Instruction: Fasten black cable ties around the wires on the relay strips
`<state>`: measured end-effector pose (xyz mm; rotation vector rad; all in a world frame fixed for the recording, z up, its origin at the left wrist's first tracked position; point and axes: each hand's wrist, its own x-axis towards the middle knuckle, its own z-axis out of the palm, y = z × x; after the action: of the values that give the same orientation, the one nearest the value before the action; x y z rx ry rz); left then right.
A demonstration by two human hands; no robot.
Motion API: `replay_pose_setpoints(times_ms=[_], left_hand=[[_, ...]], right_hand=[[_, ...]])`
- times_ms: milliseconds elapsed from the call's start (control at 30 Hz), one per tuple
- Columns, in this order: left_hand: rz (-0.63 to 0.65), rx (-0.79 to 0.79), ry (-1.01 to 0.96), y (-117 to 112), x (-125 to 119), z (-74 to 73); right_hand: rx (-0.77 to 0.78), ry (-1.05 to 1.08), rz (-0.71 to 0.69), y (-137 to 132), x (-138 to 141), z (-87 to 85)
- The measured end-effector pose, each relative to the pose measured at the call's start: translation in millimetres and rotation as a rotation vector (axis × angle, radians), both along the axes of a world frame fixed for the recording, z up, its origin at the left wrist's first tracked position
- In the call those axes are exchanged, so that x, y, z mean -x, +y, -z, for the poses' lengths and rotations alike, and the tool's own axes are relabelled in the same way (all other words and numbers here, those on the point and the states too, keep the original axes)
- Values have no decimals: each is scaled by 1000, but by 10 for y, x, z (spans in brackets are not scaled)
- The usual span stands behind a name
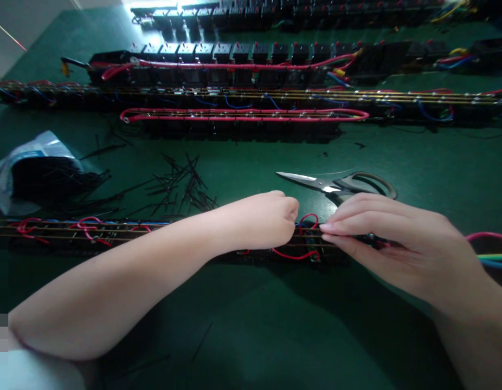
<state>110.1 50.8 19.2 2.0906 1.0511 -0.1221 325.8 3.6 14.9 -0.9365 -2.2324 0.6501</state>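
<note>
A long assembly of black units with brass-coloured rods and short red and blue wires lies across the table before me. Over its middle is my left hand, curled into a fist, with whatever its fingers may hold hidden. To the right, my right hand pinches thumb and fingertips together at the rods; anything between them is too small to make out. A red wire loops out below the rods between the two hands. Just beyond my right hand lie scissors, their blades pointing left.
Thin black strips resembling cable ties are scattered behind my left forearm. More spill from a clear plastic bag at the left. Similar wired assemblies with red cables run across the back of the green table.
</note>
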Motion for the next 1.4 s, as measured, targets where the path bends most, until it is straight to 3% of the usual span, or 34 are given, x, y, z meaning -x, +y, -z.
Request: replay_pose_setpoints(times_ms=[167, 333, 567, 1067, 1400], left_hand=[[-112, -35, -41, -5, -3, 26], [-225, -1, -237, -17, -1, 66], [-234, -37, -350, 11, -1, 74], [-260, 149, -360, -5, 13, 9], [-194, -38, -410, -38, 11, 10]], right_hand=[[-60, -43, -28, 22, 30, 29], [-65, -97, 31, 23, 56, 54], [-53, -113, 106, 31, 23, 88], [62, -71, 134, 16, 11, 43], [255, 18, 91, 20, -50, 85]])
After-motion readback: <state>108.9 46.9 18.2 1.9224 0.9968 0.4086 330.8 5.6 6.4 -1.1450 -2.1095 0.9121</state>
